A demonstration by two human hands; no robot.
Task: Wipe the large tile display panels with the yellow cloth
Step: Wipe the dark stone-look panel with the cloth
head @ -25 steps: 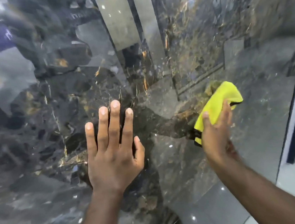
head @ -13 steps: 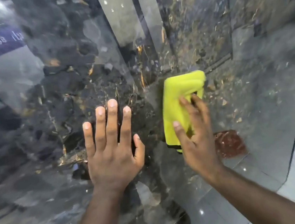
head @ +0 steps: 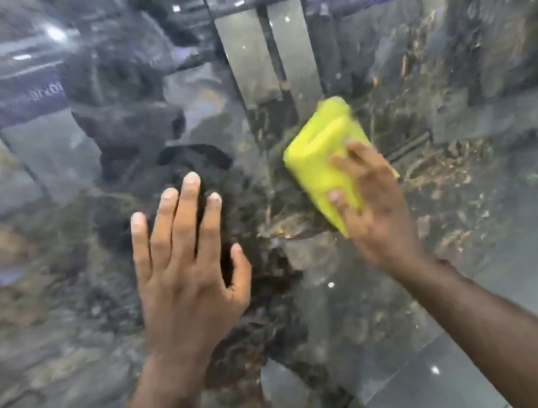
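- Head view: left grip flat on the dark glossy tile panel, fingers straight and spread.
- Right grip pressing the folded yellow cloth against the panel, fingers straight, near the left grip.

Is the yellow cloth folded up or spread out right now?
Folded: the yellow cloth is a compact pad with a visible layer edge, under the right hand.

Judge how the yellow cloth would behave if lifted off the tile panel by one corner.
Probably floppy: the yellow cloth lies folded under the right hand. Likely light: flat fingers alone pin it to the glossy panel.
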